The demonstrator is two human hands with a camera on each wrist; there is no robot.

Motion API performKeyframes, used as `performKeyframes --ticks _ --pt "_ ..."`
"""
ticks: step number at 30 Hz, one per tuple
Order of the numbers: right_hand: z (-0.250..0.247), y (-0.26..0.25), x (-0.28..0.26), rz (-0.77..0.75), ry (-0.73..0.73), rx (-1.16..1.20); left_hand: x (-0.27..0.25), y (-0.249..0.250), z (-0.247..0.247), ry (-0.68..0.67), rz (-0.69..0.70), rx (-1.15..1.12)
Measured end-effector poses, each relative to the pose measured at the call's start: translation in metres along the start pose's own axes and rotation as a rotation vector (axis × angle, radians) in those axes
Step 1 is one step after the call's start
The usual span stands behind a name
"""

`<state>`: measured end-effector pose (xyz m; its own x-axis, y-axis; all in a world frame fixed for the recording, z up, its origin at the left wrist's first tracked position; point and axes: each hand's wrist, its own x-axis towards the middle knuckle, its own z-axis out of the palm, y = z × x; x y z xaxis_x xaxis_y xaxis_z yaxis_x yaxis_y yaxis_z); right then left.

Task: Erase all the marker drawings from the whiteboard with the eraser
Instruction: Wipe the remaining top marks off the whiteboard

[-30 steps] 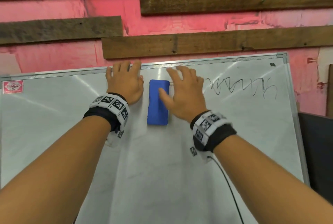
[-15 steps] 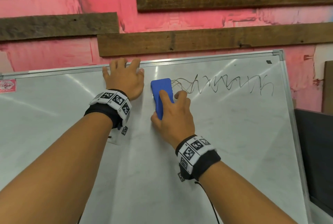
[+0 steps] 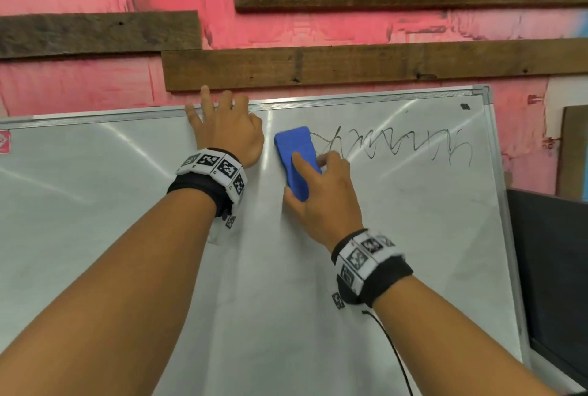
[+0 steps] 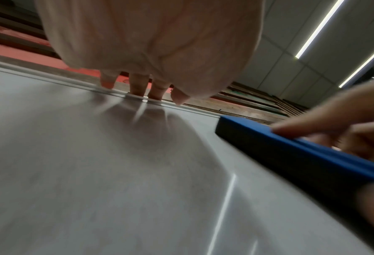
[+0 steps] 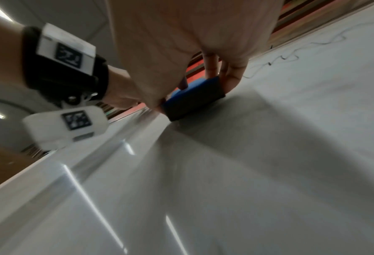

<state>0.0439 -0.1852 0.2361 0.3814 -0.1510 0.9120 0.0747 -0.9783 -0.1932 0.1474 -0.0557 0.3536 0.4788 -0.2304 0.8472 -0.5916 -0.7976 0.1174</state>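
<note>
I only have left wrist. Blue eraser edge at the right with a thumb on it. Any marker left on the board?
Observer: Yes. A black scribble runs from the eraser rightward along the upper part of the whiteboard, nearly to the frame corner.
Operator: Is the eraser on it yet?
Observer: Just at its left end. In head view the faint first loops meet the eraser's right edge; the rest is unwiped.
Operator: How is the right hand holding it?
Observer: The right hand grips it from below, thumb on the blue top, fingers curled round the right side.
Operator: Left hand?
Observer: The left hand lies flat beside the eraser, fingertips at the top frame, not touching the eraser.
</note>
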Motion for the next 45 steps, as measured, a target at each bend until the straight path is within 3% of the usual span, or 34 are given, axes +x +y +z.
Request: performKeyframes --ticks 4,12,20,29,36,45 --pt "0.003 0.012 -0.042 -0.023 -0.036 0.015 0.002 -0.002 -0.001 -0.011 0.05 0.025" --pt "-0.013 0.015 0.017 0.042 0.028 0.007 0.0 0.001 -0.002 -0.011 0.069 0.052" --pt "-0.006 0.041 -0.057 0.041 0.032 0.051 0.0 0.014 0.003 -0.019 0.026 -0.007" --pt "-0.024 0.046 0.003 0.076 0.064 0.048 0.0 0.019 0.002 -0.018 0.046 0.005" --pt "-0.013 0.052 -0.059 0.024 0.028 0.057 0.0 0.023 0.006 -0.011 0.054 0.057" --pt "-0.032 0.063 -0.005 0.086 0.056 0.041 -0.001 0.041 0.005 -0.02 0.011 -0.005"
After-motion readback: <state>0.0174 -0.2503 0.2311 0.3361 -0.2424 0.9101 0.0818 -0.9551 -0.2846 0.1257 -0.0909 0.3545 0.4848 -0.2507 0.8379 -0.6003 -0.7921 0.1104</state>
